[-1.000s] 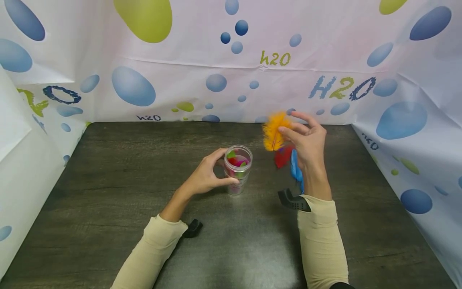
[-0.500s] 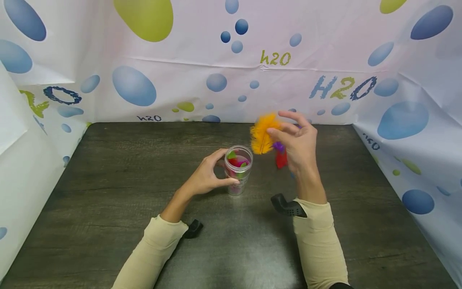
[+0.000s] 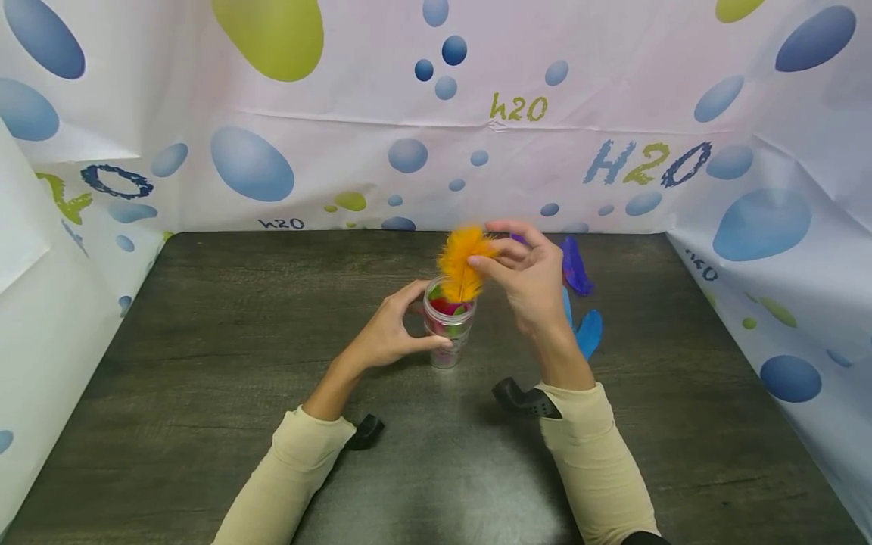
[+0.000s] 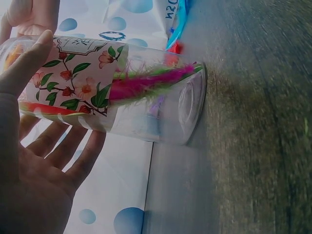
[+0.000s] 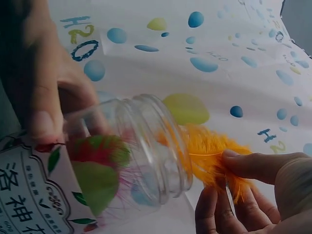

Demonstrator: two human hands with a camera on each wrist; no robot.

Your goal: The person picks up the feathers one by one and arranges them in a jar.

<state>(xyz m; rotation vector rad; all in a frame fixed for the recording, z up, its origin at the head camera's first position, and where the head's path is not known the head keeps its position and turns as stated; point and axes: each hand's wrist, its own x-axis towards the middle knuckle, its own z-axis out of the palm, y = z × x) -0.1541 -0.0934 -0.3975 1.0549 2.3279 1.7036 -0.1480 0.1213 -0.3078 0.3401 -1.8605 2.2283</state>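
Note:
A clear jar (image 3: 450,333) with a flowered label stands upright on the table, and my left hand (image 3: 391,329) grips its side between thumb and fingers. Inside it are green, red and magenta feathers (image 4: 146,83). Between the thumb and fingers of my right hand (image 3: 534,284) I pinch a fluffy orange feather (image 3: 465,261) just over the jar's mouth. In the right wrist view the orange feather's tip overlaps the threaded rim (image 5: 163,146).
Right of the jar, blue feathers (image 3: 589,333) and a purple feather (image 3: 575,266) lie on the dark wood table (image 3: 238,341), partly behind my right hand. A printed sheet (image 3: 354,91) walls the back and sides.
My right hand has carried the orange feather leftward and slightly down, from beside the jar to over its mouth. My left hand and the jar have stayed put.

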